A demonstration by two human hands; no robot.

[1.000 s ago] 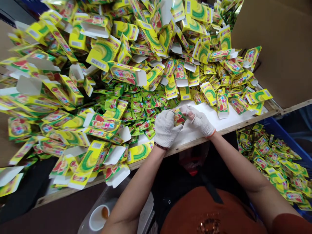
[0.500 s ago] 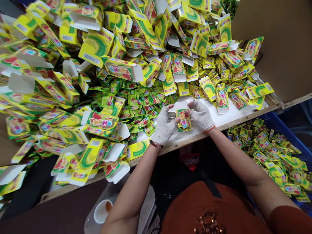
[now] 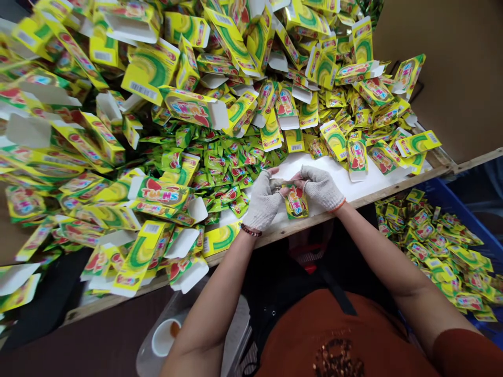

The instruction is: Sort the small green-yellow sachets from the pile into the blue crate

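Small carton [image 3: 297, 204] is pinched in near-closed fingers of left hand [image 3: 265, 201] and right hand [image 3: 320, 188] | many open-ended cartons [image 3: 190, 108] left on tabletop [image 3: 340, 170] | packs [image 3: 428, 230] already collected in blue bin [image 3: 463, 212]

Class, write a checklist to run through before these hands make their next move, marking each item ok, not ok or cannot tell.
1. Left hand and right hand both on the held box: ok.
2. Gloves worn on both hands: ok, though some fingertips are bare.
3. Box's upper end fully closed: cannot tell, fingers cover it.
4. Green packets separate from boxes: not ok, a yellow box lies among them.
5. White cup off the worktop: ok, it sits below.
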